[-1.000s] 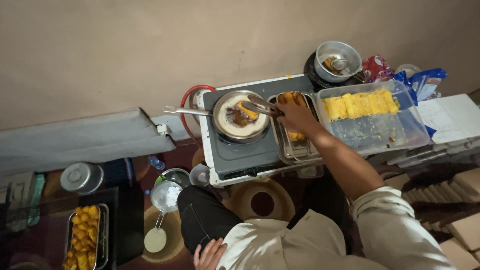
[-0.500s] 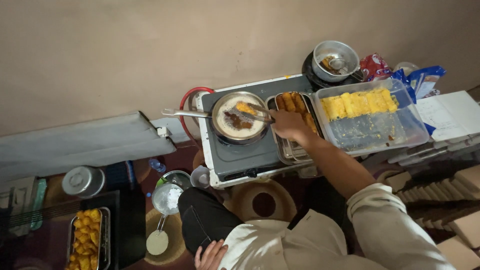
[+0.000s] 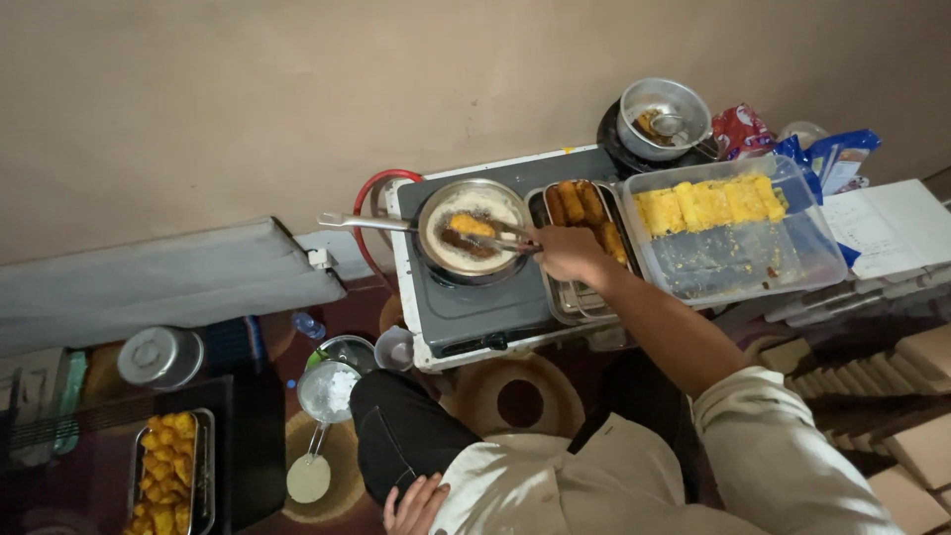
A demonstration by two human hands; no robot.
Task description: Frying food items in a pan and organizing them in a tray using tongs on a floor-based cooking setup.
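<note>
Head view: your right hand [image 3: 567,253] grips tongs [image 3: 505,238] over a golden piece [image 3: 472,225] in the frying pan [image 3: 472,230]; your left hand [image 3: 414,505] rests open on your knee.

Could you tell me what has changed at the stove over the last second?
The right hand moved left from over the metal tray toward the frying pan, and its tongs now reach into the oil by the golden piece. The left hand stayed on the knee; the clear tub and pan did not move.
</note>
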